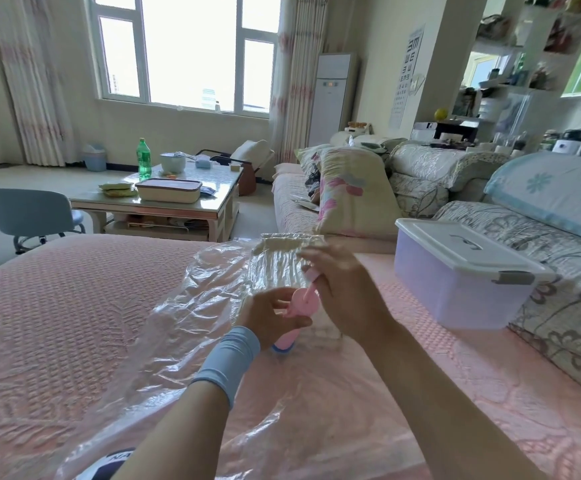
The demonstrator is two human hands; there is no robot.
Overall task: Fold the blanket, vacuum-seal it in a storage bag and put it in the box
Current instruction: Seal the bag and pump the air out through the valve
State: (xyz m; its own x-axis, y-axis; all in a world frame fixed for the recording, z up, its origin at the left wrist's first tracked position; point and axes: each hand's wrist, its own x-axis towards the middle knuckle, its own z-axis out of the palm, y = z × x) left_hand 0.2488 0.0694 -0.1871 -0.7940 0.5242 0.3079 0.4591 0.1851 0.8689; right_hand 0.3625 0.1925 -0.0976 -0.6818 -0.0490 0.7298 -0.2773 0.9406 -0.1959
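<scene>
Two hands: the left hand (pixel 269 315), with a pale blue sleeve at the wrist, and the right hand (pixel 342 289) meet over the middle of the bag.
Left grip: clenched round the barrel of a pink hand pump (pixel 302 301) that stands upright on the bag, blue base down.
Right grip: curled over the pump's thin pink rod, which is drawn up out of the barrel; the handle itself is hidden in the palm.
Storage bag (pixel 192 306): clear, crinkled plastic lying flat across the surface, reaching from the near edge to the far one.
Blanket (pixel 287 245): cream and ribbed, inside the bag at its far end, just beyond the hands.
Box (pixel 455 289): translucent lilac with a white lid on and a grey latch, sitting on the right, well apart from the bag.
Surface: a pink quilted cover (pixel 57 306) under the bag and the box.
Right side: a floral grey sofa (pixel 566 317) with a pale blue cushion (pixel 555 192) and a flowered pillow (pixel 354 192).
Desk (pixel 212 183): low and glass-topped, beyond the surface, carrying a green bottle (pixel 143 159) and a cream lidded container (pixel 168 190).
Floor: a blue-grey swivel chair (pixel 25 209) and a small blue bin (pixel 94 157).
Walls: a bright window (pixel 188 50) between patterned curtains (pixel 29 81), a standing air conditioner (pixel 330 95), an eye chart (pixel 408 71) and crowded white shelves (pixel 538 46).
</scene>
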